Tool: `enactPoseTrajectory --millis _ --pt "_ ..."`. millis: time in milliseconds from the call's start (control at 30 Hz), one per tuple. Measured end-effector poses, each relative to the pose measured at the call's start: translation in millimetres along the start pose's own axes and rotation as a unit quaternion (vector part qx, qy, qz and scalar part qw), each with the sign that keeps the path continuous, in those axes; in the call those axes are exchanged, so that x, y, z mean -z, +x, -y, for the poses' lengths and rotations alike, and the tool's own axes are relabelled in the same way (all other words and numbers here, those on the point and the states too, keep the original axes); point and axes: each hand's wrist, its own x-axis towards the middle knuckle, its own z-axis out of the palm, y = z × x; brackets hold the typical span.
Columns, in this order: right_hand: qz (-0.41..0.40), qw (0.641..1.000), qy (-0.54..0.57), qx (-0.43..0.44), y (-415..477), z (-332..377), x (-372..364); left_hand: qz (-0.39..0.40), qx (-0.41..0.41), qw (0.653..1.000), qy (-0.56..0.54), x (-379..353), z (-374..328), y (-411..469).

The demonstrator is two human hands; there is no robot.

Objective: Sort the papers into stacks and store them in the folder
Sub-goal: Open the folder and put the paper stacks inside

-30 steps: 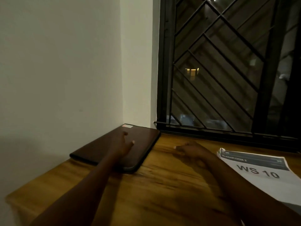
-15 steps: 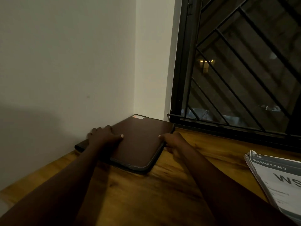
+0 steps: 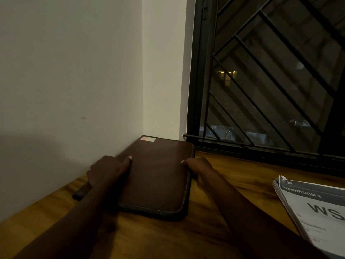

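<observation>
Dark brown and zip-edged, the single folder (image 3: 158, 176) lies flat in the far left corner of the desk (image 3: 233, 174), its left side close against the wall (image 3: 65, 81). It reads as parked there out of the way.

The left hand (image 3: 106, 171) grips the folder's left edge, thumb flat on the cover and fingers curled down into the narrow gap by the wall. The right hand (image 3: 199, 169) mirrors it on the right edge, thumb tip on top and fingers tucked beside and under the rim. A hold on both sides suggests the person means to draw the folder out of the corner towards themselves, where it can be opened; with the wall so near, it probably has to slide clear first.

A small sticker (image 3: 148, 139) marks the folder's far corner.

Well apart, at the right edge of the desk, one loose stack of papers (image 3: 317, 212) waits, not yet sorted or stored. Its top sheet is printed "WASHROOM 2", and how many sheets it has cannot be told.

In all: one folder, two hands on it, one stack.
</observation>
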Motion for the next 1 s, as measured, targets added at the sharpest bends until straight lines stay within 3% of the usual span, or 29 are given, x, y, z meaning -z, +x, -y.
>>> enactPoseTrajectory --millis 167,333,533,667,767,867,1000 --pt "0.018 0.996 0.087 -0.015 -3 -7 9 -0.012 -0.016 0.999 -0.039 9 -7 -14" --pt "0.022 0.958 0.286 -0.027 -29 -6 39 -0.002 -0.050 0.996 -0.075 10 -28 -37" --pt "-0.061 0.932 0.348 0.082 -72 7 108 0.029 -0.099 0.975 -0.197 13 -74 -78" --pt "-0.104 0.918 0.336 0.183 -97 32 149 0.063 -0.136 0.922 -0.356 37 -112 -94" --pt "-0.085 0.913 0.311 0.249 -116 51 180 0.098 -0.149 0.882 -0.437 66 -133 -106" --pt "-0.045 0.914 0.273 0.296 -135 58 194 0.185 -0.149 0.818 -0.524 101 -149 -131" --pt "0.007 0.909 0.266 0.322 -155 51 195 0.296 -0.071 0.721 -0.622 126 -151 -146"
